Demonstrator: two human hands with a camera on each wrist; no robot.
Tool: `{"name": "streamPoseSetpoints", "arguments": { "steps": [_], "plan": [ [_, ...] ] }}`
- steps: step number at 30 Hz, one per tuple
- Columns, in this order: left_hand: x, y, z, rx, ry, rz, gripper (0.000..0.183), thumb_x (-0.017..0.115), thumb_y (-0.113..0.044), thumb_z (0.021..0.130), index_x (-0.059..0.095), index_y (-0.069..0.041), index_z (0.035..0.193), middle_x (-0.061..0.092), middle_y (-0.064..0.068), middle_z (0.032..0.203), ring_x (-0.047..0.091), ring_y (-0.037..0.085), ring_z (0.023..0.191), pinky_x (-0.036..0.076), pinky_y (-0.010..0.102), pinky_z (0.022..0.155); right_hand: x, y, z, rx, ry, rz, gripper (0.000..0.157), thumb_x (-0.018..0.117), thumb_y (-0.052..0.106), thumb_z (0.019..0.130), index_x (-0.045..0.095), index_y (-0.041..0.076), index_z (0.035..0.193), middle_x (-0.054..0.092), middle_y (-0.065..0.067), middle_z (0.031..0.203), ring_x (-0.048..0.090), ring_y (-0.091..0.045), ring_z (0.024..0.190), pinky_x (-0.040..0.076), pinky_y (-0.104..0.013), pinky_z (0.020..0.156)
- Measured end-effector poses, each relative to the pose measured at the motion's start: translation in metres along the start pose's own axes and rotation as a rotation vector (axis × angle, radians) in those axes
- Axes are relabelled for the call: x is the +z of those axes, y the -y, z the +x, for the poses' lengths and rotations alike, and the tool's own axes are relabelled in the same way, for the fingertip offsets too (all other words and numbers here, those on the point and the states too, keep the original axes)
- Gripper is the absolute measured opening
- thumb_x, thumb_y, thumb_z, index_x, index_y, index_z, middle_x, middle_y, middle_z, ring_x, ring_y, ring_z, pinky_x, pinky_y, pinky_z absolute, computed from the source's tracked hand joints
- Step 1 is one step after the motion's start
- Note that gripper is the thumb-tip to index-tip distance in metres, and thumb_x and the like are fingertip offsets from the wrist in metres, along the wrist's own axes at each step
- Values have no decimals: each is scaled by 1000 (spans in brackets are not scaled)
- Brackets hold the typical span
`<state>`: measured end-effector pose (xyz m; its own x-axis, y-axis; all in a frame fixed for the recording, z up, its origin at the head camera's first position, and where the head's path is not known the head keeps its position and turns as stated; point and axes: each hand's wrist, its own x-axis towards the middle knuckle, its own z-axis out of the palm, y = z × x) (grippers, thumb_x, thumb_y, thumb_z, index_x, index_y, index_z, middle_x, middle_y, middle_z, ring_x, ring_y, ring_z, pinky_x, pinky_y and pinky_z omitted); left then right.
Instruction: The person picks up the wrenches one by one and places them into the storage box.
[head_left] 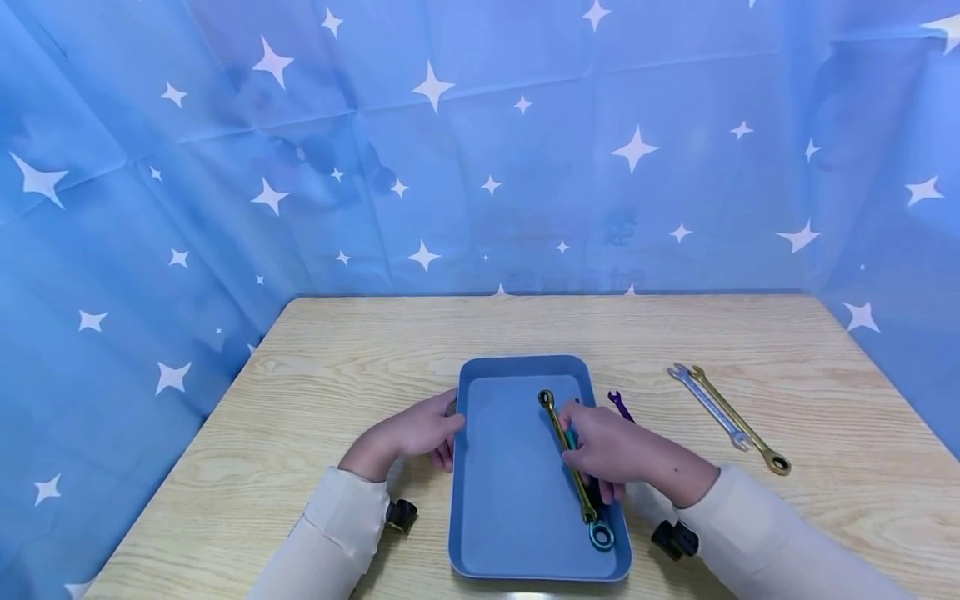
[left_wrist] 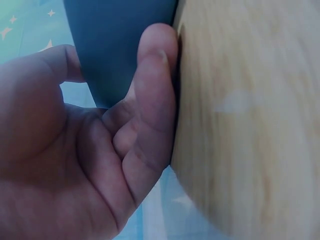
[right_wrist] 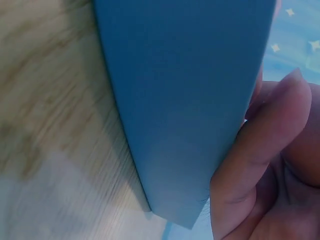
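A blue rectangular tray (head_left: 517,467) lies on the table. My left hand (head_left: 423,429) grips its left side, thumb at the rim. In the left wrist view, the curled fingers (left_wrist: 150,100) press the outer wall low down by the tabletop. Over the tray's right side, my right hand (head_left: 603,446) holds a gold combination wrench (head_left: 551,408) between thumb and fingers. A teal wrench (head_left: 602,536) lies beside it, partly hidden under the hand. The right wrist view shows the tray's outer wall (right_wrist: 180,100), with a finger (right_wrist: 265,145) by the rim.
A purple wrench (head_left: 618,404) lies just right of the tray, partly behind my right forearm. Farther right, a silver wrench (head_left: 708,404) and another gold wrench (head_left: 738,421) lie side by side on the wooden table (head_left: 360,350). A blue star-patterned cloth (head_left: 480,167) hangs behind.
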<state>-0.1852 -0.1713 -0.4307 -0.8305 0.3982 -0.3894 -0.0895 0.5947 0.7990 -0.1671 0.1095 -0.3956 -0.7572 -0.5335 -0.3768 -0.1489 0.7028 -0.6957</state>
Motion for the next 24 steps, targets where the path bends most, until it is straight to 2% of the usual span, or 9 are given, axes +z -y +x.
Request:
{"name": "streamPoseSetpoints", "arguments": {
  "steps": [9, 15, 24],
  "plan": [
    [0, -1, -1, -6, 1, 4, 58, 36, -24, 94, 15, -18, 148, 64, 15, 69, 65, 29, 58, 55, 38, 56, 4, 5, 4, 66, -4, -101, 21, 55, 11, 90, 42, 8, 106, 62, -7, 56, 54, -17, 32, 47, -34, 33],
    [0, 1, 0, -7, -2, 1, 58, 36, -24, 94, 14, -19, 148, 63, 17, 68, 65, 29, 58, 55, 38, 56, 5, 5, 6, 81, 17, -135, 23, 56, 13, 90, 44, 7, 109, 62, -8, 55, 54, -16, 32, 46, -33, 33],
    [0, 0, 0, -10, -1, 5, 57, 36, -26, 93, 18, -20, 147, 63, 16, 70, 65, 29, 58, 56, 38, 56, 5, 9, 5, 100, 13, -176, 20, 58, 16, 89, 45, 9, 103, 62, -9, 55, 53, -15, 31, 46, -31, 32]
  ]
}}
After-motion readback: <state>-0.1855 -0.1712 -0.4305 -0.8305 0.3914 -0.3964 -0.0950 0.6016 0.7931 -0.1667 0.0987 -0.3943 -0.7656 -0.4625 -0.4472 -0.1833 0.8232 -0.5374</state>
